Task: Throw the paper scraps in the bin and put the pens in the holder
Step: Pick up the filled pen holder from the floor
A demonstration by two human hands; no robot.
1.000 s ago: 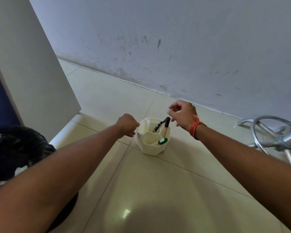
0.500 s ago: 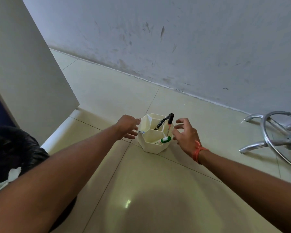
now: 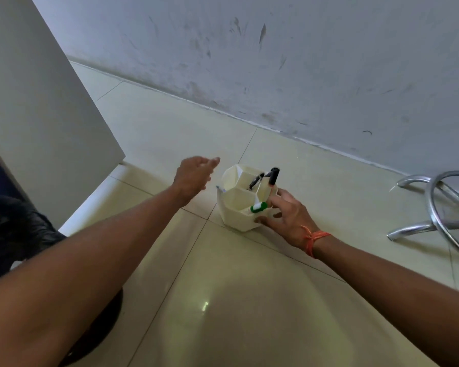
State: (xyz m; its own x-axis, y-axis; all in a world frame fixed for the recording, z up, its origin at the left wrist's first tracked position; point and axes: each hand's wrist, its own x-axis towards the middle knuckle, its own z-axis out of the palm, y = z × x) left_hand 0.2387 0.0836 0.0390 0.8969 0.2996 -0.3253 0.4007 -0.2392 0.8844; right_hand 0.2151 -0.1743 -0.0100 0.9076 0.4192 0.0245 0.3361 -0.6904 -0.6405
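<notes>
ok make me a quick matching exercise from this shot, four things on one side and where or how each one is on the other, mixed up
Things:
1. left hand
2. right hand
3. green-capped marker
4. chair base

Places or states:
A. lying in the pen holder's near compartment
B. open, off the holder's left side
C. metal, on the floor at far right
D. fingers on the holder's right side

Pairs: 1-B, 2-D, 3-A, 4-C

Matt white plastic holder (image 3: 236,218) on glossy floor tiles (image 3: 249,300); chrome chair base (image 3: 440,207).
</notes>
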